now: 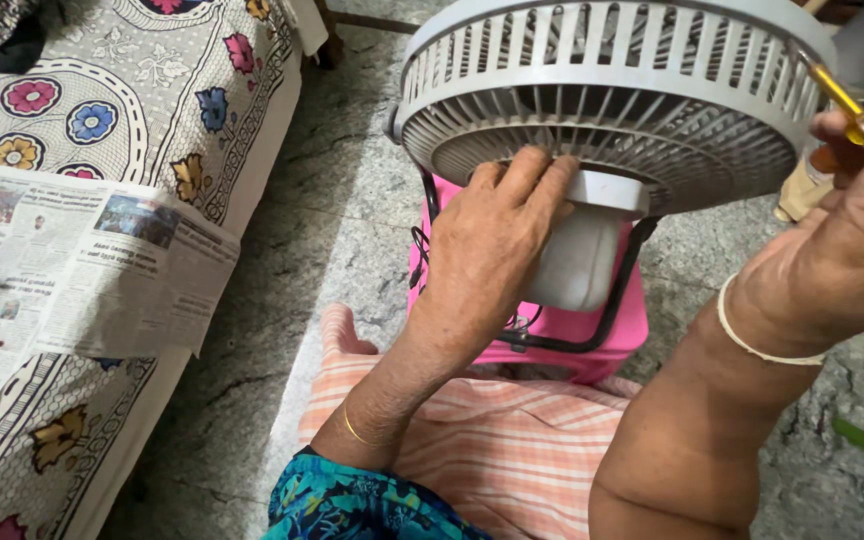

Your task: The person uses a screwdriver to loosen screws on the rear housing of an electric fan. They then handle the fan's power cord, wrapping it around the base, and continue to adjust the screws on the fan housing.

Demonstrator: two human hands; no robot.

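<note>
Matt grey plastic fan grille [612,90], glossy pink stool [572,325] probably plastic, mottled stone floor [342,200].

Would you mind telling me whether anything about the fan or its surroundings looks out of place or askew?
The grey fan sits tilted on a pink stool, its grille facing away. The left hand steadies the motor housing, and the right hand holds a yellow-handled screwdriver at the rim. Nothing appears spilled or broken.

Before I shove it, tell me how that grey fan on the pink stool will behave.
The grey fan looks top-heavy: its wide grille sits on a thin black wire stand, so it may tip. The pink stool is small, so it could slide off. The left hand steadies it.
</note>
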